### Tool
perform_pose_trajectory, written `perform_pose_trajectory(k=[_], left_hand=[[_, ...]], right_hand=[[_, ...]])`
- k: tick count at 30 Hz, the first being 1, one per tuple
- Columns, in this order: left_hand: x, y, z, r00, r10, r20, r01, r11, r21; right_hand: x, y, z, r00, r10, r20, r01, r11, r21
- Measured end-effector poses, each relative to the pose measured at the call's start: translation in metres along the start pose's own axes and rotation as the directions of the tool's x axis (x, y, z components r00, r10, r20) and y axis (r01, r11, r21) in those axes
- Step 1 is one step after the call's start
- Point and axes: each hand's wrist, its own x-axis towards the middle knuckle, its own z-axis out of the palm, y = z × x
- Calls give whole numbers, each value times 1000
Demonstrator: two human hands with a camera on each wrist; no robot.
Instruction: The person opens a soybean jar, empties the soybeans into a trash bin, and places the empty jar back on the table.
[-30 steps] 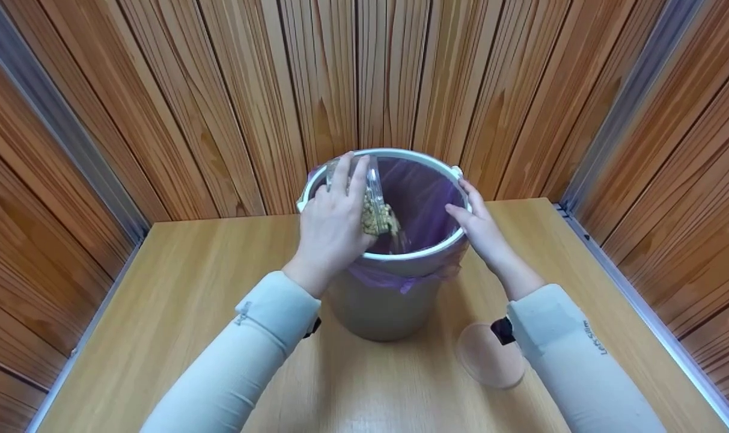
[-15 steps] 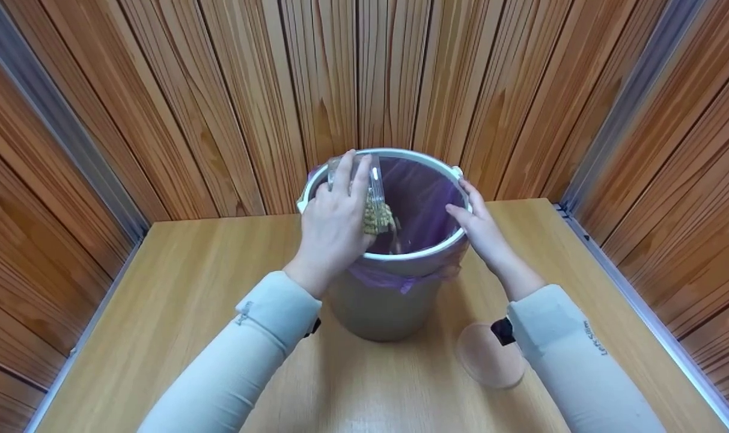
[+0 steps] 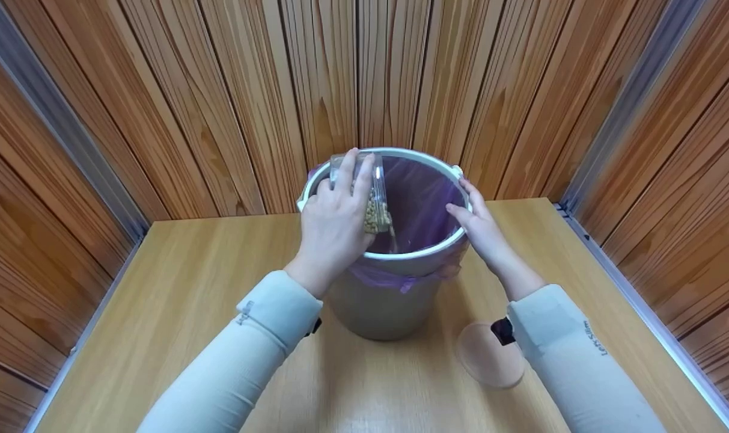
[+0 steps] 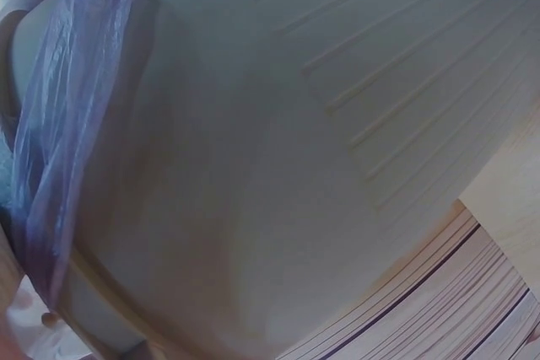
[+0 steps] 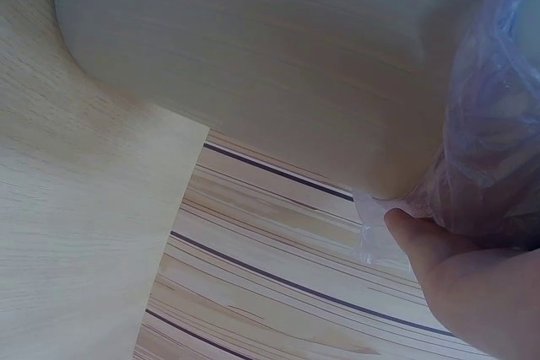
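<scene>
Over the left part of a trash bin (image 3: 379, 313), my left hand (image 3: 333, 234) grips a clear plastic container (image 3: 378, 183), tilted toward the bin's inside. Small yellowish bean-like pieces (image 3: 373, 219) sit at its lower end, and some fall from its mouth. My right hand (image 3: 484, 228) holds the bin's white rim (image 3: 409, 255) on the right side, thumb on the inner side. A purple bag (image 3: 427, 207) lines the bin and folds over the rim. In the right wrist view, fingers (image 5: 413, 233) touch the bag outside. The left wrist view mostly shows the bin wall (image 4: 253, 141).
A round, flat, translucent disc (image 3: 490, 355) lies on the wooden table (image 3: 220, 264) in front of the bin, near my right sleeve. Wood-panelled walls (image 3: 244, 90) stand behind and on both sides, with metal strips along the corners.
The container has tilted a little and shifted slightly right with my left hand. Fewer pieces are in it, and the falling stream is thinner. My right hand has stayed on the rim.
</scene>
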Motion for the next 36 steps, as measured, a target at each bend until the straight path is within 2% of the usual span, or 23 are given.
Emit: perform_pose_trajectory(k=[12, 25, 36], left_hand=[[-1, 1, 0, 999, 43, -34, -41, 998, 47], [0, 2, 0, 996, 59, -61, -55, 996, 73], [0, 2, 2, 989, 97, -115, -86, 992, 97]], right_hand=[[0, 0, 0, 1000, -8, -1, 8, 1000, 5], [0, 1, 1, 1000, -21, 2, 21, 1000, 13], [0, 2, 1, 1000, -11, -4, 11, 1000, 9]])
